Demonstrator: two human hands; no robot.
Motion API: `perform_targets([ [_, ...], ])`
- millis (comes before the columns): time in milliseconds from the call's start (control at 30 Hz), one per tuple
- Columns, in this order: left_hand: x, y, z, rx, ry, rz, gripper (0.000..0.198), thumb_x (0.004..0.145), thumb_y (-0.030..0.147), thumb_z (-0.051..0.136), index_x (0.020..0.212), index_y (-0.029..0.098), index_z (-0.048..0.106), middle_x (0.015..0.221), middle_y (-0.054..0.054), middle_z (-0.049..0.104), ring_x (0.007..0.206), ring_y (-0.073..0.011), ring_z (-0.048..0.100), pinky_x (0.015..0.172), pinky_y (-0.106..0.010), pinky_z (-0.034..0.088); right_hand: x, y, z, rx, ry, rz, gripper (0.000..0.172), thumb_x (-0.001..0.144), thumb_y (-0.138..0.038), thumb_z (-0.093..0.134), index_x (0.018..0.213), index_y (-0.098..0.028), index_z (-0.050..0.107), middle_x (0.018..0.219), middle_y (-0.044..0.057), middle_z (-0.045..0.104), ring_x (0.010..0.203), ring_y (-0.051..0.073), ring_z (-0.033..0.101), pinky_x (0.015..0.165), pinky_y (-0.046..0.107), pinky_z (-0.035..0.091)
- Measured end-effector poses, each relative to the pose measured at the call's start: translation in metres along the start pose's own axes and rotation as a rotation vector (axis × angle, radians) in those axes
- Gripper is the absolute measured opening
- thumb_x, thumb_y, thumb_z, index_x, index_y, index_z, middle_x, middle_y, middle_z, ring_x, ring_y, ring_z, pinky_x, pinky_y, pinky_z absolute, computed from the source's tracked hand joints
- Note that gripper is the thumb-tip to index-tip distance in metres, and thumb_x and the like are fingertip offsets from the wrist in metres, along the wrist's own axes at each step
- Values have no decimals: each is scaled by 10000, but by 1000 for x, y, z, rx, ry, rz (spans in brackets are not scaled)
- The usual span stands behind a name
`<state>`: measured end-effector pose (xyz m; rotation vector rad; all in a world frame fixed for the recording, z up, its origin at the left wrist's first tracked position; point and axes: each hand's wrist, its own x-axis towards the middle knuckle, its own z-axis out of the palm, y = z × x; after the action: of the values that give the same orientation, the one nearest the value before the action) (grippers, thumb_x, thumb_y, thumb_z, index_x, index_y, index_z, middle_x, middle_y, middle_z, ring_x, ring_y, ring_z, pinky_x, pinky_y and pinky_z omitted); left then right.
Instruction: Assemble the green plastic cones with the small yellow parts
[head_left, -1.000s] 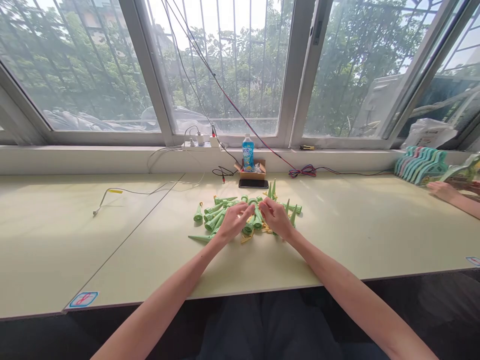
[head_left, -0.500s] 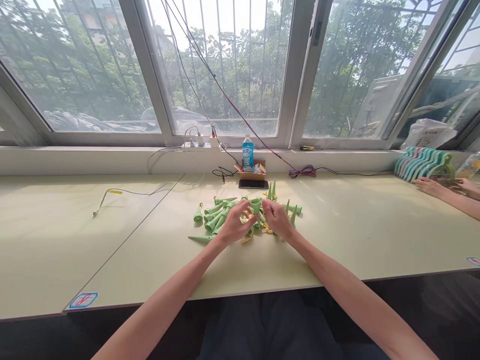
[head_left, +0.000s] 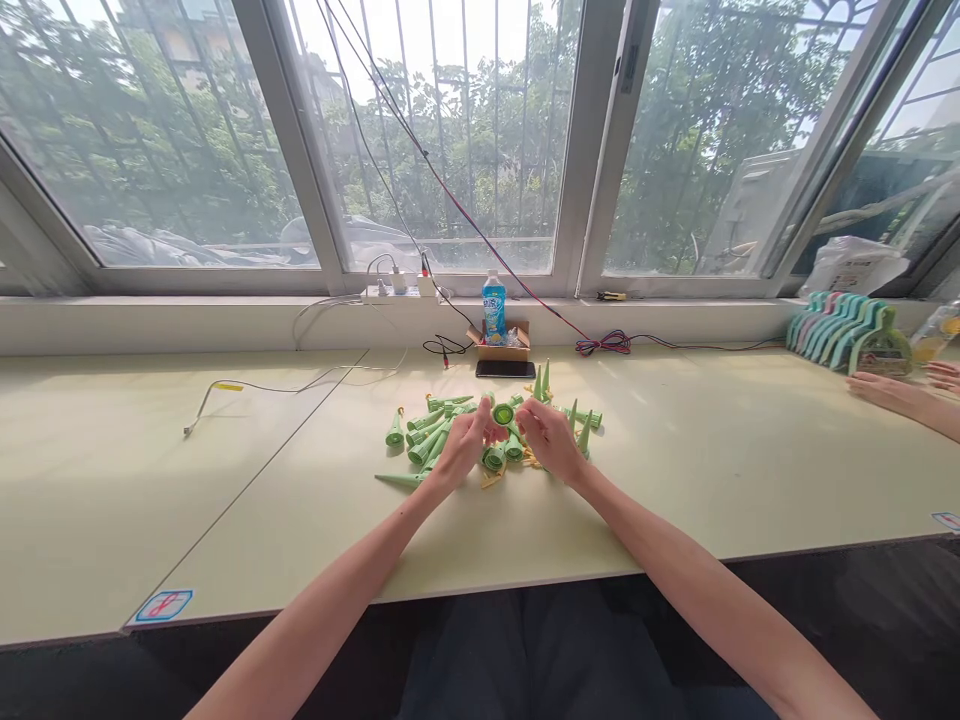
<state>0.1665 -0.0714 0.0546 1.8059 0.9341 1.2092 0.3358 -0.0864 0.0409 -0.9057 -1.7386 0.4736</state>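
Note:
Between my hands is a hollow green plastic cone point(head_left: 503, 414), its round open end turned toward me. My left hand point(head_left: 466, 442) is closed on its left side, thumb up, other fingers partly hidden. At its right rim my right hand point(head_left: 553, 438) is closed in a pinch; whatever it grips is too small to make out. Beneath and around both hands lies a pile of similar green cones point(head_left: 426, 440), some on their sides. A few pointed cones point(head_left: 583, 430) stand upright at the right. Small yellow pieces point(head_left: 493, 478) are scattered among them.
Behind the pile lie a phone point(head_left: 505, 369) and a small cardboard box point(head_left: 502, 350) with a blue-labelled bottle point(head_left: 494, 308). Cables point(head_left: 604, 343) run along the back. At far right, another person's hand point(head_left: 885, 390) rests near several coloured hangers point(head_left: 847, 330).
The cone between my hands has tipped so its opening faces me. My left fingers have closed in around it. The other person's hand at far right has shifted slightly right.

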Motion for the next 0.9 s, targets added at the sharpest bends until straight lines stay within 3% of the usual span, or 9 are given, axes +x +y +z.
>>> perform_targets([
  [200, -1, -2, -2, -45, -64, -32, 642, 914, 653, 367, 548, 164, 565, 607, -58, 642, 558, -146, 547, 589, -297, 502, 1, -1, 0, -6, -30, -7, 418, 988, -513, 356, 709, -209, 428, 635, -11, 466, 551, 114, 419, 536, 247, 368],
  [400, -2, 2, -4, 92, -77, 58, 537, 927, 600, 409, 600, 179, 476, 554, 15, 481, 532, -116, 478, 543, -253, 434, 1, 7, 1, -35, -4, 34, 437, 988, -523, 348, 672, -221, 371, 577, -28, 388, 519, 115, 335, 507, 258, 315],
  [533, -3, 1, -5, 170, -77, 155, 476, 934, 566, 429, 693, 174, 552, 686, -13, 545, 641, -131, 539, 577, -242, 476, 0, 9, 2, -38, 9, 51, 459, 983, -544, 348, 658, -219, 356, 567, -34, 391, 510, 109, 339, 499, 253, 309],
  [700, -3, -5, -3, 187, -51, 264, 314, 912, 477, 535, 979, 197, 660, 947, -61, 611, 777, -149, 636, 645, -265, 566, 1, 8, 3, -50, 22, 83, 485, 982, -561, 339, 634, -222, 333, 541, -33, 388, 486, 109, 341, 491, 267, 294],
  [900, -2, -8, -1, 265, -39, 361, 242, 912, 405, 573, 1032, 222, 677, 974, -62, 600, 732, -118, 603, 658, -257, 553, 3, 10, 4, -77, 25, 88, 491, 982, -554, 341, 622, -221, 331, 544, -32, 363, 493, 113, 321, 493, 276, 272],
])
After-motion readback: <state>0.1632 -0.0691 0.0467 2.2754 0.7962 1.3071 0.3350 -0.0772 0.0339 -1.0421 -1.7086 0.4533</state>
